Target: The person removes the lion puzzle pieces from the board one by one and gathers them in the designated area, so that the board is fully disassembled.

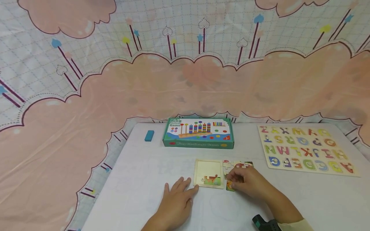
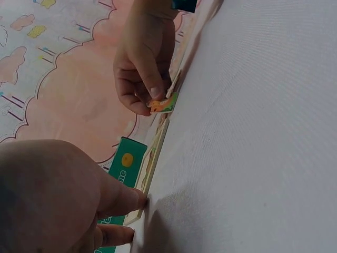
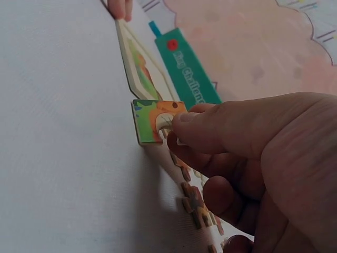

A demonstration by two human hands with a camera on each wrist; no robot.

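Observation:
My right hand (image 1: 251, 182) pinches an orange-and-green jigsaw piece (image 3: 147, 120) between thumb and fingers, just right of a square wooden puzzle frame (image 1: 196, 171). In the right wrist view the piece is tilted up off the table. One fitted piece (image 1: 212, 180) with a brown animal and green ground lies in the frame's lower right. Several loose jigsaw pieces (image 1: 227, 164) lie beside the frame, partly hidden under my right hand. My left hand (image 1: 174, 203) rests on the table with fingers spread, its thumb touching the frame's lower left corner.
Behind the frame lies a green Ring Challenge Game box (image 1: 198, 144), with a small blue block (image 1: 149, 135) left of it. A wooden alphabet board (image 1: 310, 169) lies at the right. A patterned curtain (image 1: 185, 86) hangs behind the white table (image 1: 130, 179).

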